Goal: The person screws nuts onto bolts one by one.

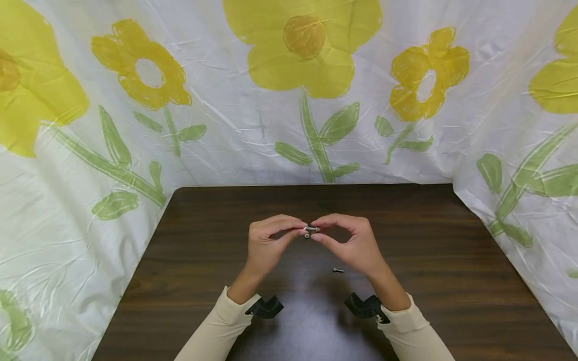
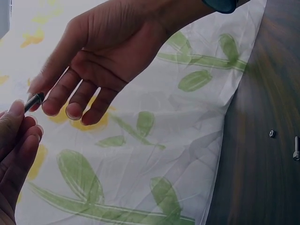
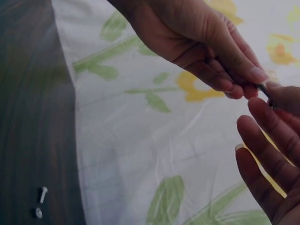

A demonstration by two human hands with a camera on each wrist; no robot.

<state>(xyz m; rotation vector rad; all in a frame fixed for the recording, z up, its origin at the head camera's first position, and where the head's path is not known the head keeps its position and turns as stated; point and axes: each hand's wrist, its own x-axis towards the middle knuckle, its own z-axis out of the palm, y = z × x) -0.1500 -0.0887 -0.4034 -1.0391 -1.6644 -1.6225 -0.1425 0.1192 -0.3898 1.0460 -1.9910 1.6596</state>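
Observation:
My left hand point(image 1: 266, 243) pinches a small metal bolt point(image 1: 311, 229) between thumb and fingertips, above the table. The bolt lies roughly level and points right. Around its right end my right hand point(image 1: 354, 243) curls index finger and thumb, at a small ring-like nut point(image 3: 271, 104). In the left wrist view the dark threaded shaft point(image 2: 33, 101) shows between both hands' fingertips. The right hand's other fingers point(image 3: 262, 154) spread loosely. Fingertips partly hide the bolt's left end. Below the hands are a loose nut point(image 2: 272, 133) and a second bolt point(image 1: 337, 270).
The dark wooden table point(image 1: 198, 210) spreads under both hands. White cloth with yellow flowers point(image 1: 217, 150) hangs behind it and along both sides. Black wrist mounts point(image 1: 266, 307) sit at the cuffs of the cream sleeves.

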